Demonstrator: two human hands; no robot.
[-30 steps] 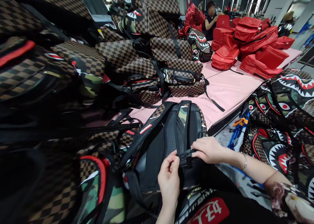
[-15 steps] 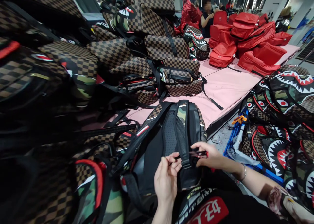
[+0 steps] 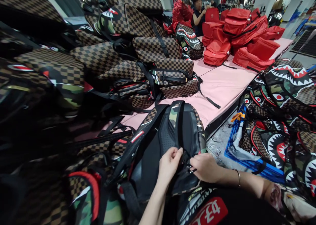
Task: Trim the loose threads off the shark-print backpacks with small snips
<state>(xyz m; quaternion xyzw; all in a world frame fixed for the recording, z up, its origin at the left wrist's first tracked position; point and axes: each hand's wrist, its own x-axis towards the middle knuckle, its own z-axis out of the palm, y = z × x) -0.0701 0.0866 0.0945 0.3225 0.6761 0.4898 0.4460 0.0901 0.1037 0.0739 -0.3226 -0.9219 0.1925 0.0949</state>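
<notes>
A checkered-and-camouflage backpack [image 3: 154, 159] lies in front of me with its black padded back panel up. My left hand [image 3: 169, 162] is closed, thumb and fingers pinching the edge of the black shoulder strap [image 3: 181, 126]. Close beside it, my right hand [image 3: 206, 167] is curled over the lower part of the strap. From under its fingers poke the dark metal tips of small thread snips [image 3: 192, 170]; their handle is hidden in the palm. Whether the right fingers also grip the strap webbing is hard to see.
Checkered backpacks [image 3: 103, 60] are piled at left on the pink table [image 3: 217, 87]. Red bags [image 3: 237, 31] lie farther back, near another person [image 3: 198, 16]. At right, a blue-framed bin [image 3: 261, 172] holds shark-mouth backpacks [image 3: 276, 149]. Thread scraps litter the floor.
My right hand has turned over and closed at the strap, with the snips now mostly covered. My left hand has moved up slightly and pinches the strap. The view has shifted a little right.
</notes>
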